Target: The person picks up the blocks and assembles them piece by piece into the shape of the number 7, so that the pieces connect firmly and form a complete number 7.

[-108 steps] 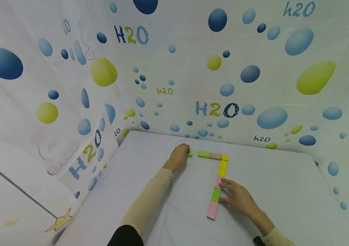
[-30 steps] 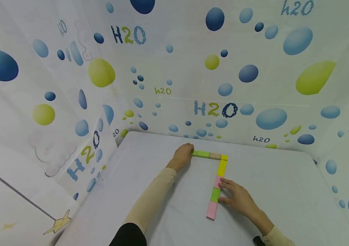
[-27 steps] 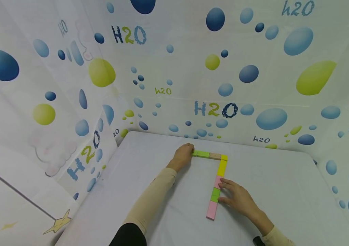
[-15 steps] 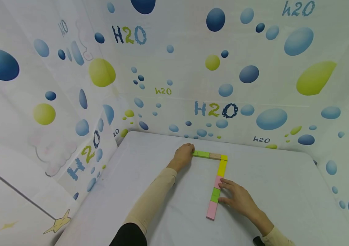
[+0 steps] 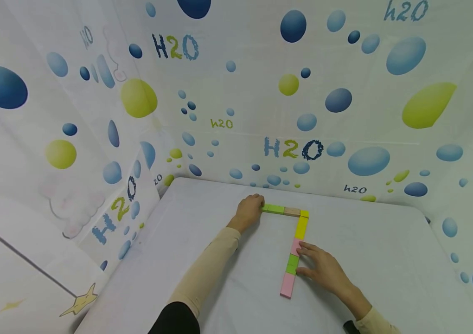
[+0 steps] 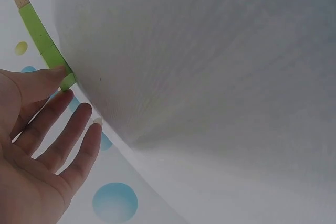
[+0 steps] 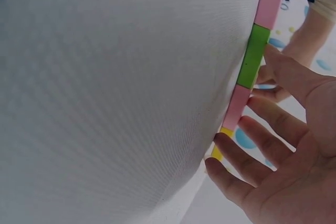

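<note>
Flat colored blocks lie end to end in an L on the white table. At the row's left end my left hand (image 5: 248,212) pinches a light green block (image 6: 52,59) between thumb and a finger; it abuts another light green block (image 5: 276,209). A wooden block (image 5: 292,212) and a small yellow block (image 5: 304,213) lead to the corner. Down from there run a yellow block (image 5: 301,227), pink block (image 5: 296,247), green piece (image 5: 292,264) and pink end block (image 5: 287,285). My right hand (image 5: 326,270), fingers spread and slightly bent, rests its thumb and fingertips along this line's right side.
White cloth covers the table (image 5: 366,250). Behind it rises a curtain (image 5: 253,93) printed with blue and green dots and H2O lettering, which also hangs along the left side.
Since the earliest frame my left hand has slid the end light green block to the right, closing the gap beside its neighbor. The right hand stays put; the latest frames look nearly alike.
</note>
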`<state>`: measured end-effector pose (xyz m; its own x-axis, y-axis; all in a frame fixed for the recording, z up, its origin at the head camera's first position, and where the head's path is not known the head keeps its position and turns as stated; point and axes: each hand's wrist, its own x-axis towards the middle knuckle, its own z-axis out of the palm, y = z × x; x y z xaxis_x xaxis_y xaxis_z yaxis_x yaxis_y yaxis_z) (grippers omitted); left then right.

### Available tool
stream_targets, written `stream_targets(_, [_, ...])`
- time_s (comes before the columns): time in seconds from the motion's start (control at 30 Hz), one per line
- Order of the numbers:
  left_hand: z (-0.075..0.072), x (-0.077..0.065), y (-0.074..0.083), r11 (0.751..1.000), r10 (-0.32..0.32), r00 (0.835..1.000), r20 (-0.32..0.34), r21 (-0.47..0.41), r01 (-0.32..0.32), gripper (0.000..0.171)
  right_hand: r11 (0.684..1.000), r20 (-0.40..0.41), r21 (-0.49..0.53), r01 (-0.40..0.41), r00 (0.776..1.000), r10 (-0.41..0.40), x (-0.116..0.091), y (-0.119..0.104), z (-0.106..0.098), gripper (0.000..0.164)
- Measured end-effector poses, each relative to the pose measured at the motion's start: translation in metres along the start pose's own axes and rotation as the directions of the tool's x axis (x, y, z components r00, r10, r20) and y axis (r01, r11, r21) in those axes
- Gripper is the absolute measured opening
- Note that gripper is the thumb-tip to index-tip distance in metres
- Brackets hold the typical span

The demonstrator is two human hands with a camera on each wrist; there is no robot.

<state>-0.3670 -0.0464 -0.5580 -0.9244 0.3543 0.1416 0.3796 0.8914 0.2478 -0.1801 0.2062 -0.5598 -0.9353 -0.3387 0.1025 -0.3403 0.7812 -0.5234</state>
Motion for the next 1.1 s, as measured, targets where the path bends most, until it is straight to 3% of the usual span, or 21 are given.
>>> stream_targets(0.57, [-0.004,-0.001,0.0,1.0,0.004,1.0,0.02,-0.004,-0.003,0.015,1.0,0.013,-0.006,-0.003,1.0,0.003,0.002,0.0,-0.002,0.062])
stream_targets(0.9, [-0.007,-0.004,-0.003,0.997,-0.044,0.997,0.058,-0.065,0.048,0.024,1.0,0.069,-0.012,-0.026,0.997,0.027,0.007,0.001,-0.009,0.063])
stream_targets(1.1, [-0.012,-0.014,-0.004,0.993,-0.079,0.996,0.048,-0.088,0.083,0.03,0.999,0.09,-0.015,-0.038,0.995,0.039,0.009,0.002,-0.011,0.063])
